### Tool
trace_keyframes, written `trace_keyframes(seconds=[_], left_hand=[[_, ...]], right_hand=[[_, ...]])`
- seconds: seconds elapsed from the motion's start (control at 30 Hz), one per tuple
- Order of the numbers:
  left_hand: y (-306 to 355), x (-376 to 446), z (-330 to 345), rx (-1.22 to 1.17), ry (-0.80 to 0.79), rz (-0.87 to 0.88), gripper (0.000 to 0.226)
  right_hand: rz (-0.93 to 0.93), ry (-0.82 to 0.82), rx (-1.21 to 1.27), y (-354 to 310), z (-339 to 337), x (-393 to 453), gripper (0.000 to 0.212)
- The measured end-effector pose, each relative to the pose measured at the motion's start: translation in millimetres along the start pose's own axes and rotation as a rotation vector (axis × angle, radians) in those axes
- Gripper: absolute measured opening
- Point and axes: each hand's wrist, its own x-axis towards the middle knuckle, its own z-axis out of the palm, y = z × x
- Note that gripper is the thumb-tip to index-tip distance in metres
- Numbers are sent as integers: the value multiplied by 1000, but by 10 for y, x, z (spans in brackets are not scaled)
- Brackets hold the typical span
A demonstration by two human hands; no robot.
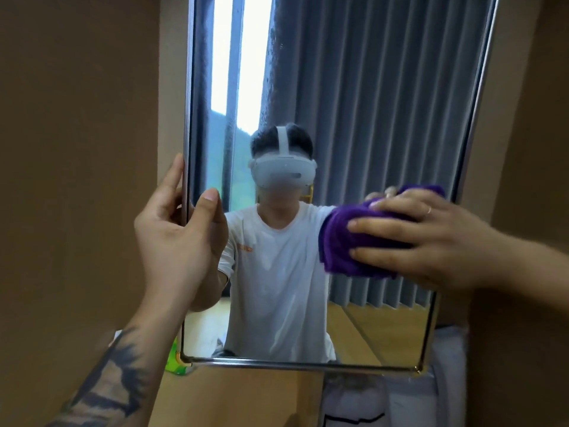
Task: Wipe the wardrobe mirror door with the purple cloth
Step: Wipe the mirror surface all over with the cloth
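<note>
The wardrobe mirror door [369, 87] fills the middle of the view, framed in thin metal. My left hand [175, 229] grips its left edge, thumb on the glass and fingers round the frame. My right hand [431, 238] lies flat with spread, straight fingers on the bunched purple cloth [341, 248], pressing it against the glass at the right side, about mid-height. The mirror reflects a person in a white T-shirt wearing a headset, grey curtains and a bright window.
Brown wardrobe panels [77, 149] flank the mirror on both sides. A green-and-yellow object [174, 363] shows below the mirror's lower left corner. White fabric items [400, 396] sit at the lower right beneath the door.
</note>
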Motion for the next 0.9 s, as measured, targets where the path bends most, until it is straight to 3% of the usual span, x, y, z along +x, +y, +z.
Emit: trace_keyframes(seconds=[0.1,0.2,0.37,0.43,0.53,0.63,0.7,0.8,0.83,0.9], left_hand=[[-16,6,-2,0,5,-1,55],[-39,5,7,1,15,-33,51],[-57,12,-26,-37,35,-76,48],[-71,14,-19,-57,52,-84,47],[-93,10,-4,-67,66,-94,46],[-110,7,-1,-66,64,-95,45],[-113,5,-2,-67,67,-88,44],[-106,-1,-8,-84,77,-82,44],[-104,-2,-8,-92,81,-84,44],[-97,-10,-11,-103,84,-87,43]], right_hand=[[262,123,-55,274,-109,100,43],[474,221,-46,23,14,171,44],[-6,77,-18,-491,244,58,30],[8,109,-23,-323,196,118,29],[277,207,-80,-23,85,261,39],[499,259,-83,-204,160,368,48],[402,222,-66,-494,285,387,46],[70,130,-38,-558,296,433,34],[25,127,-51,-454,256,481,34],[110,176,-111,-191,162,601,37]])
